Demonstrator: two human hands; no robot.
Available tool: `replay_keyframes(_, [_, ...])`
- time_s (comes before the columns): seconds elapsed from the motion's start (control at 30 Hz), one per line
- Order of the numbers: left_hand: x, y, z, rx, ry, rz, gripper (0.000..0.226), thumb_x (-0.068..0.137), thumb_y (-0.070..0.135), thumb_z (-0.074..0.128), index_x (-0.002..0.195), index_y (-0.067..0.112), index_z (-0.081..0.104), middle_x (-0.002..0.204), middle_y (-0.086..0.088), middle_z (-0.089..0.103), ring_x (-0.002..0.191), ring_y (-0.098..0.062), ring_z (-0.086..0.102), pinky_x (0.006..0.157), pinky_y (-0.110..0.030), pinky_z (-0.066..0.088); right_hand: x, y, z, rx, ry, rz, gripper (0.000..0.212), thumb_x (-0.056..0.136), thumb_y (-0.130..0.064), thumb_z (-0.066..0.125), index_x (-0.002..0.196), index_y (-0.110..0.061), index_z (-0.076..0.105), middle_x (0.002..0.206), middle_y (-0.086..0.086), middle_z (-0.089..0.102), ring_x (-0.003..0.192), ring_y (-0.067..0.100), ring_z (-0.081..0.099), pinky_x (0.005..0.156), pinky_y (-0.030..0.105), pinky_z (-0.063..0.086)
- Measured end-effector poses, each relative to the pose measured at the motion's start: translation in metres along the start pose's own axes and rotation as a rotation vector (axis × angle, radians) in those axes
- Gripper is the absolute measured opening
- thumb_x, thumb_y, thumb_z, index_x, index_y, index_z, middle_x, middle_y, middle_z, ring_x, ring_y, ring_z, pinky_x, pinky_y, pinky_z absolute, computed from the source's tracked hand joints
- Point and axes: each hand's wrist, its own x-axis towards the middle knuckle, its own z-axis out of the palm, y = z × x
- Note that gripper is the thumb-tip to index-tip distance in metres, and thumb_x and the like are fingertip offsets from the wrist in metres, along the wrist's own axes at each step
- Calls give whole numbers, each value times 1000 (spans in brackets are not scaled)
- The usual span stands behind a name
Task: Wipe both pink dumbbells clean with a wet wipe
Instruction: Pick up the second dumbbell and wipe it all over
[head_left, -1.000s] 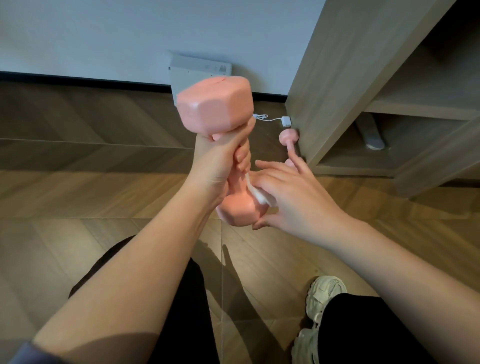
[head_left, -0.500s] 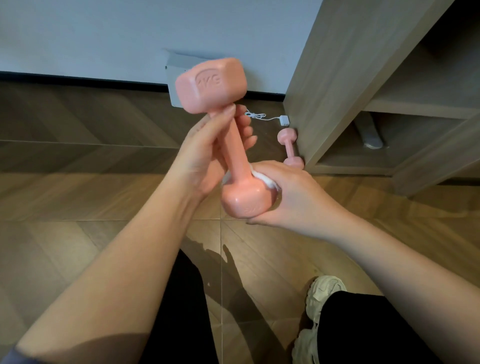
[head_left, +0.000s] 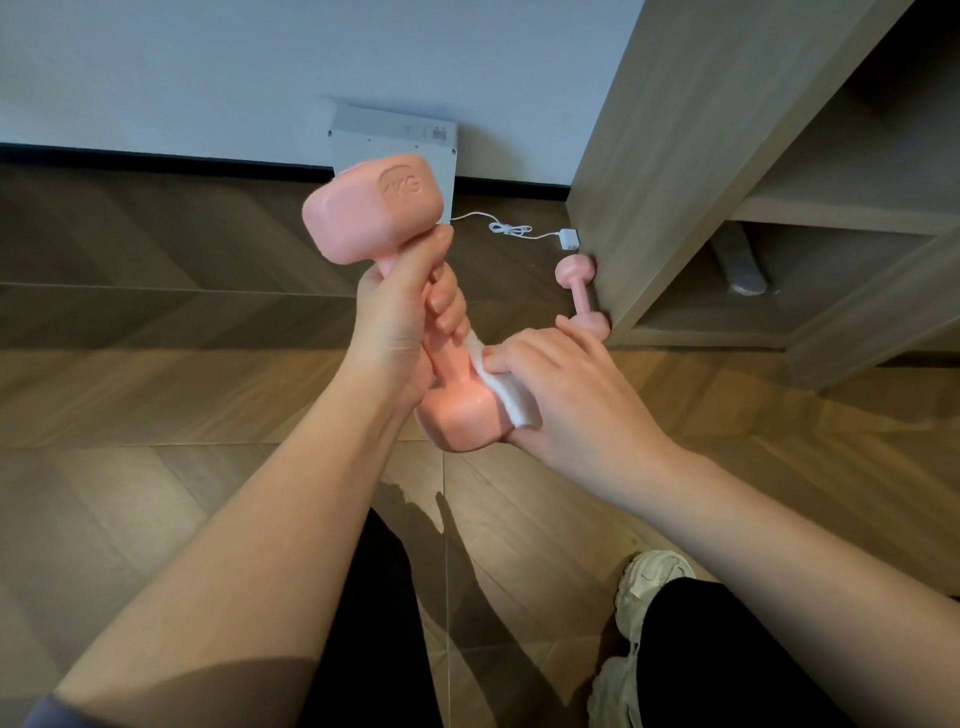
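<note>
**One dumbbell in hand, the other by the cabinet**

The left hand (head_left: 400, 322) is wrapped round the handle of the held dumbbell (head_left: 374, 208) at the centre of the frame; it is tilted, stamped head to the upper left, lower head toward the right hand (head_left: 566, 395); that hand presses a folded wet wipe (head_left: 511, 402) against the lower head, fingers curled over it. The second dumbbell (head_left: 581, 299) lies on the floor right of centre, close against the wooden cabinet (head_left: 675, 156). The held dumbbell looks rigid, smooth-coated and fairly heavy for its size; once wet it is probably slippery, so the narrow handle is the sound grip; the wipe is soft and limp, best worked folded under the fingertips.
</note>
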Motion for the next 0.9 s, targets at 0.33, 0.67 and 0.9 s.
replay_keyframes(0.33, [-3, -3, 12, 23, 151, 41, 43, 90, 17, 66, 56, 16, 40, 43, -1, 33, 36, -15, 29, 41, -23, 27, -8, -14, 1, -127, 148, -6, 32, 70, -5, 77, 101, -13, 69, 102, 1, 69, 101, 22, 64, 110, 48, 32])
replay_keyframes(0.67, [0, -10, 10, 75, -92, -36, 25, 85, 17, 69, 62, 17, 58, 55, -2, 49, 48, -16, 45, 49, -26, 39, -4, 9, -3, -69, -212, 88, 62, 83, -36, 70, 139, -30, 44, 140, -15, 49, 136, 7, 38, 115, 48, 22])
replay_keyframes(0.9, [-1, -5, 11, 85, -227, -72, 37, 91, 13, 59, 55, 13, 47, 43, 0, 43, 38, -14, 41, 45, -24, 37, -10, 16, -8, 59, -156, 31, 61, 75, -35, 81, 130, -28, 56, 130, -11, 59, 133, 10, 43, 120, 45, 15])
